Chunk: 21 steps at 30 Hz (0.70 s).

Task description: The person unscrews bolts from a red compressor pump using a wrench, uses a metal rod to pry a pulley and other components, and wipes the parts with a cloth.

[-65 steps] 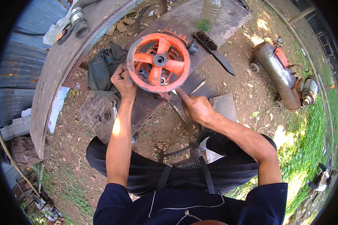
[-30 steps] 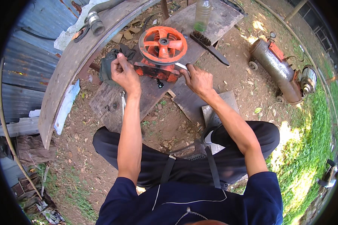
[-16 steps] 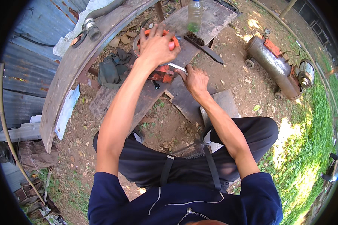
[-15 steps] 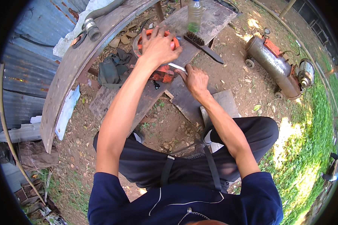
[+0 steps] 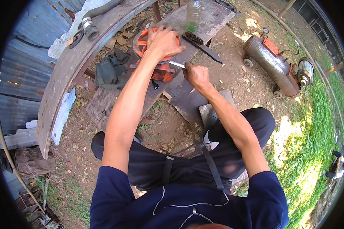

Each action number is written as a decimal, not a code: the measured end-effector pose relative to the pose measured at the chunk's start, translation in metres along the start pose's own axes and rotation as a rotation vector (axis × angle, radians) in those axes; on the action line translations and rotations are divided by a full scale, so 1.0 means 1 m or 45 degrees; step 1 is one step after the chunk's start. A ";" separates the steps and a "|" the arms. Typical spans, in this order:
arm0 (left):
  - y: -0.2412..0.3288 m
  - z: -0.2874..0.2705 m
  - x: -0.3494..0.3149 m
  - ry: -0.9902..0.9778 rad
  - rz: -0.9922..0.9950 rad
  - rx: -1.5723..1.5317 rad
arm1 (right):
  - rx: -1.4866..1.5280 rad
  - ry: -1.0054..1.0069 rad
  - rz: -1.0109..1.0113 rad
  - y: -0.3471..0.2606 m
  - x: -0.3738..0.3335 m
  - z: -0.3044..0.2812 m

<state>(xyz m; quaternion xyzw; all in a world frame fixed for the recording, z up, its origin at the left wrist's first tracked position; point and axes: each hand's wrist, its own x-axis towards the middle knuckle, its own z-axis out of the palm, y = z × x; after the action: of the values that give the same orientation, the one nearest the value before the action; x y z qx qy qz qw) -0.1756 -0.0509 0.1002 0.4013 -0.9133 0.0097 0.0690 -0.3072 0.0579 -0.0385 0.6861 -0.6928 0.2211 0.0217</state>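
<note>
An orange spoked wheel (image 5: 140, 42), like a pulley, rests tilted above a red metal block (image 5: 162, 72) that looks like a bench vise. My left hand (image 5: 163, 45) lies over the wheel with its fingers bent across the spokes and rim. A flat silver metal bar (image 5: 177, 64) is gripped at one end in my right hand (image 5: 197, 75). Its other end reaches to the wheel's near edge, where I cannot see its tip. Just beyond sits a wire brush (image 5: 203, 46) with a dark handle, apart from both hands.
The wooden bench (image 5: 214, 17) also holds a clear bottle with green liquid (image 5: 193, 17). A dark cloth (image 5: 111, 69) lies left of the wheel. A curved plank (image 5: 61, 82) carries a hose with a metal coupling (image 5: 90, 29). On the right stands a rusty air tank (image 5: 269, 61).
My right hand has shifted slightly left with the bar and turned, so more of its back faces up. My left hand stays on the wheel. The whole view has moved a little.
</note>
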 end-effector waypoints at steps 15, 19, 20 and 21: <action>0.067 0.071 -0.129 0.527 -0.265 -0.901 | 0.092 0.040 -0.107 0.009 0.005 -0.002; 0.058 0.126 -0.142 0.457 -1.320 -2.770 | 0.099 -0.016 -0.069 -0.009 0.008 -0.017; 0.061 0.131 -0.139 0.602 -1.447 -3.278 | 0.103 -0.006 -0.068 -0.011 0.009 -0.019; 0.067 0.130 -0.135 0.590 -1.343 -3.556 | 0.096 -0.005 -0.061 -0.007 0.007 -0.020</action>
<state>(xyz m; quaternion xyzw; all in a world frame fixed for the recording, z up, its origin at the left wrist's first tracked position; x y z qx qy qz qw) -0.1502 0.0838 -0.0444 0.2772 0.0865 -0.8048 0.5176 -0.3059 0.0587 -0.0164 0.7034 -0.6673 0.2450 -0.0004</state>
